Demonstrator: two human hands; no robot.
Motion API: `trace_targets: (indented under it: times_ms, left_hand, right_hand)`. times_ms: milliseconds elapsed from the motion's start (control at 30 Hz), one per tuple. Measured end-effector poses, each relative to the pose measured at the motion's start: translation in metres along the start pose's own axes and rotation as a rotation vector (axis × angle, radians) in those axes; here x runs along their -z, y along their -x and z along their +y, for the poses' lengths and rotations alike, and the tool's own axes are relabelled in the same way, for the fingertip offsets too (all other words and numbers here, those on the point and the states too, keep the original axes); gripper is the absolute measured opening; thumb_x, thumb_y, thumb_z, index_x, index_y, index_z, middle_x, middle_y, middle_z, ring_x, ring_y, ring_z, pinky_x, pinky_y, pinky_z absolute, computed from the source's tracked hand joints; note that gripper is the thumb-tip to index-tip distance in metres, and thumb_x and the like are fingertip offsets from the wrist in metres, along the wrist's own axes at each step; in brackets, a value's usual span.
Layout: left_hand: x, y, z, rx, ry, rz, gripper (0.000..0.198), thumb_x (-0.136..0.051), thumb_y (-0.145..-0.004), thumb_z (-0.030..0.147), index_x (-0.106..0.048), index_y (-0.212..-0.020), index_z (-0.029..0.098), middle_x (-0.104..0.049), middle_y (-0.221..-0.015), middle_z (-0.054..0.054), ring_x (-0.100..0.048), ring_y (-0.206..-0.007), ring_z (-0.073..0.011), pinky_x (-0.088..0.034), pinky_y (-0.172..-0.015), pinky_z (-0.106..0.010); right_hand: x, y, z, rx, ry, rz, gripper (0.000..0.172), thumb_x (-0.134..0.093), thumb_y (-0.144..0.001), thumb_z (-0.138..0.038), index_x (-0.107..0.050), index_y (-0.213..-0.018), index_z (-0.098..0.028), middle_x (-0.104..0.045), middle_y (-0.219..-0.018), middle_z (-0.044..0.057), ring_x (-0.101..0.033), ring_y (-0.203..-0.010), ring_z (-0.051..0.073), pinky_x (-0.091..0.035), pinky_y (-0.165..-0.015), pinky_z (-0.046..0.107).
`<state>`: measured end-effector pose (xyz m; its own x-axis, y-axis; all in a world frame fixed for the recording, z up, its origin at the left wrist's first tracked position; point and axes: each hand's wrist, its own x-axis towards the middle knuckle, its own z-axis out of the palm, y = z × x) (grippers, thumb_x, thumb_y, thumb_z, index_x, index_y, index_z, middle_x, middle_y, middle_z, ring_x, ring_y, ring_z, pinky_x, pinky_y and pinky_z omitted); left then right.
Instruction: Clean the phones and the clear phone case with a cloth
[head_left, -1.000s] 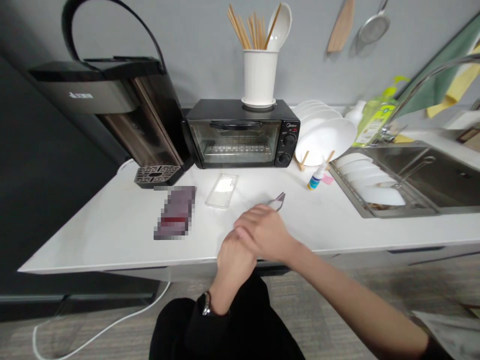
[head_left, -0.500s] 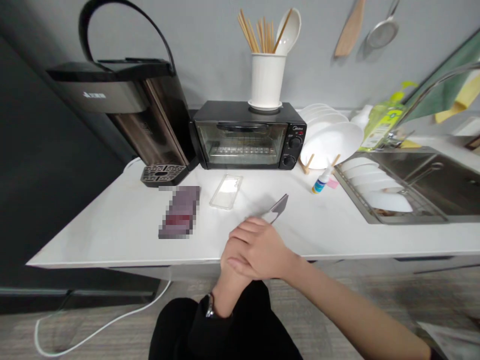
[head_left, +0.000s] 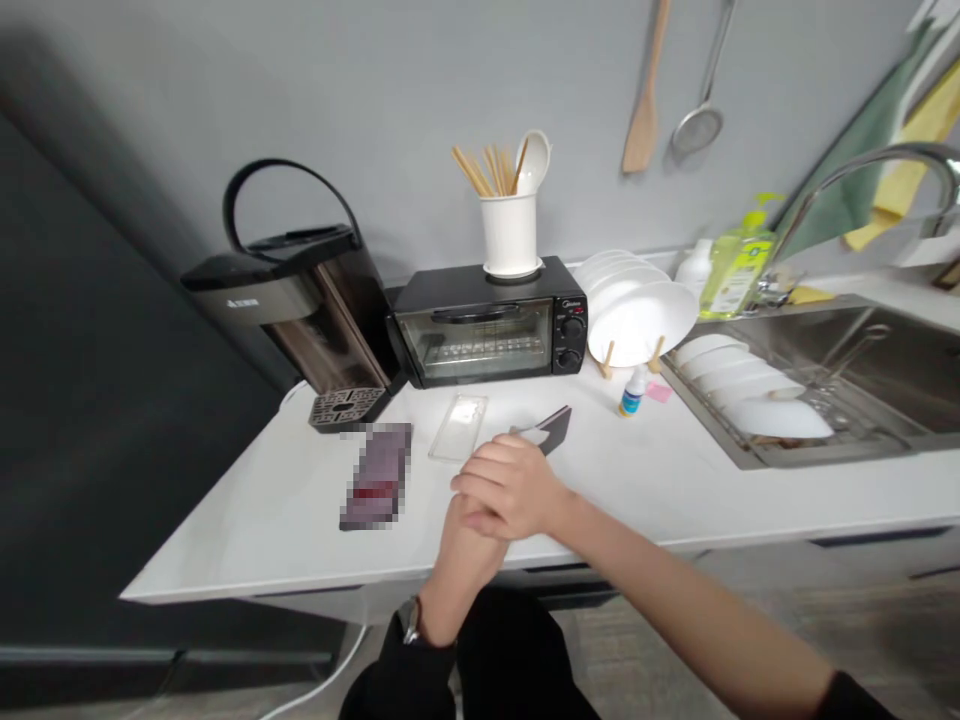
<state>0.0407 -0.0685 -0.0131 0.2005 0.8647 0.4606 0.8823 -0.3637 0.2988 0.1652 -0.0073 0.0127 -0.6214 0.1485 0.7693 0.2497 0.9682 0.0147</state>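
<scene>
My right hand (head_left: 514, 485) lies over my left hand (head_left: 461, 545), its fingers wrapped round the back of it. The left fingers are hidden under the right hand, and a watch sits on the left wrist. Just beyond the hands, a flat dark-grey piece (head_left: 556, 430) and a whitish piece beside it rest on the counter, partly covered by the right hand. Left of these lies a clear phone case (head_left: 458, 428). Farther left is a purplish flat rectangular thing (head_left: 381, 470), blurred into blocks. A small white bottle with a blue label (head_left: 631, 396) stands to the right.
A toaster oven (head_left: 484, 345) stands at the back, bearing a white holder (head_left: 510, 235) of chopsticks and a spoon. Left is a dark water dispenser (head_left: 330, 300). Right are racked plates (head_left: 649, 320), green soap (head_left: 739, 265) and a sink (head_left: 911, 375) with bowls.
The view has tilted up and drawn back slightly, so the counter things sit lower in it. My right hand stays wrapped over my left, with a small shift in their pose.
</scene>
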Motion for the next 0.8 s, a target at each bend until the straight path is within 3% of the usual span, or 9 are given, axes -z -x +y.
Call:
trace_targets:
  times_ms: [67, 167, 300, 367, 433, 500, 600, 700, 800]
  left_hand:
    - [0.016, -0.022, -0.003, -0.065, -0.019, -0.005, 0.017, -0.045, -0.091, 0.012, -0.061, -0.09, 0.019, -0.072, -0.076, -0.007, -0.071, -0.068, -0.0239, -0.05, -0.06, -0.032]
    - [0.031, -0.06, 0.001, -0.103, 0.042, 0.028, 0.017, -0.043, -0.101, 0.022, -0.059, -0.1, 0.02, -0.069, -0.074, -0.003, -0.067, -0.064, -0.0205, -0.047, -0.061, -0.029]
    - [0.019, -0.106, 0.015, 0.005, 0.334, 0.178, 0.018, -0.046, -0.103, 0.032, -0.055, -0.091, 0.022, -0.062, -0.076, 0.0, -0.061, -0.069, -0.017, -0.046, -0.067, -0.027]
    - [0.007, -0.121, 0.018, 0.053, 0.507, 0.246, 0.019, -0.053, -0.101, 0.04, -0.053, -0.102, 0.021, -0.064, -0.095, -0.005, -0.063, -0.09, -0.0195, -0.05, -0.082, -0.031]
    - [-0.002, -0.13, 0.015, 0.083, 0.711, 0.139, 0.037, -0.055, -0.099, 0.05, -0.046, -0.121, 0.022, -0.061, -0.121, -0.011, -0.06, -0.115, -0.0225, -0.048, -0.1, -0.037]
    - [-0.009, -0.134, 0.01, 0.106, 0.901, -0.16, 0.051, -0.053, -0.098, 0.061, -0.044, -0.13, 0.022, -0.061, -0.127, -0.012, -0.059, -0.119, -0.024, -0.046, -0.105, -0.04]
    - [-0.019, -0.134, 0.001, 0.199, 1.122, -0.501, 0.059, -0.05, -0.094, 0.072, -0.058, -0.12, 0.019, -0.069, -0.1, -0.007, -0.065, -0.095, -0.023, -0.052, -0.089, -0.037]
    - [-0.032, -0.131, -0.009, 0.367, 1.249, -0.518, 0.063, -0.047, -0.092, 0.077, -0.066, -0.094, 0.017, -0.066, -0.073, -0.004, -0.06, -0.069, -0.0202, -0.05, -0.069, -0.033]
    - [-0.046, -0.127, -0.021, 0.358, 1.207, -0.434, 0.058, -0.049, -0.091, 0.072, -0.067, -0.075, 0.019, -0.065, -0.063, -0.003, -0.058, -0.066, -0.0216, -0.049, -0.068, -0.033]
  right_hand:
    - [0.007, -0.01, 0.02, -0.054, -0.057, 0.124, 0.052, -0.036, -0.106, -0.057, -0.071, -0.094, -0.02, -0.072, -0.086, 0.006, -0.058, -0.078, 0.021, -0.04, -0.072, 0.037]
    - [0.018, -0.018, 0.054, -0.312, -0.186, 0.37, 0.058, -0.031, -0.106, -0.06, -0.067, -0.082, -0.022, -0.067, -0.079, 0.006, -0.057, -0.072, 0.02, -0.043, -0.069, 0.036]
    - [0.011, -0.024, 0.075, -0.583, -0.223, 0.661, 0.054, -0.019, -0.111, -0.043, -0.049, -0.072, -0.023, -0.053, -0.068, 0.002, -0.052, -0.063, 0.018, -0.041, -0.062, 0.032]
    - [0.002, -0.023, 0.08, -0.711, -0.241, 0.779, 0.049, -0.02, -0.112, -0.041, -0.042, -0.072, -0.024, -0.048, -0.066, 0.0, -0.049, -0.06, 0.017, -0.039, -0.059, 0.03]
    - [-0.003, -0.02, 0.086, -0.816, -0.26, 0.871, 0.046, -0.023, -0.112, -0.043, -0.039, -0.073, -0.025, -0.045, -0.066, -0.002, -0.047, -0.06, 0.016, -0.038, -0.058, 0.028]
    - [-0.004, -0.016, 0.094, -0.896, -0.272, 0.937, 0.044, -0.027, -0.112, -0.044, -0.039, -0.074, -0.024, -0.044, -0.068, -0.003, -0.045, -0.062, 0.015, -0.037, -0.06, 0.028]
    - [0.002, -0.012, 0.102, -0.979, -0.246, 0.956, 0.043, -0.033, -0.111, -0.044, -0.041, -0.074, -0.024, -0.043, -0.07, -0.003, -0.045, -0.066, 0.015, -0.037, -0.063, 0.028]
    - [0.008, -0.014, 0.102, -0.921, -0.182, 0.878, 0.039, -0.037, -0.11, -0.042, -0.05, -0.079, -0.022, -0.054, -0.084, 0.001, -0.053, -0.081, 0.016, -0.043, -0.076, 0.029]
    - [0.007, -0.015, 0.103, -0.594, -0.143, 0.597, 0.04, -0.031, -0.111, -0.042, -0.062, -0.095, -0.022, -0.063, -0.101, 0.006, -0.059, -0.099, 0.019, -0.045, -0.09, 0.034]
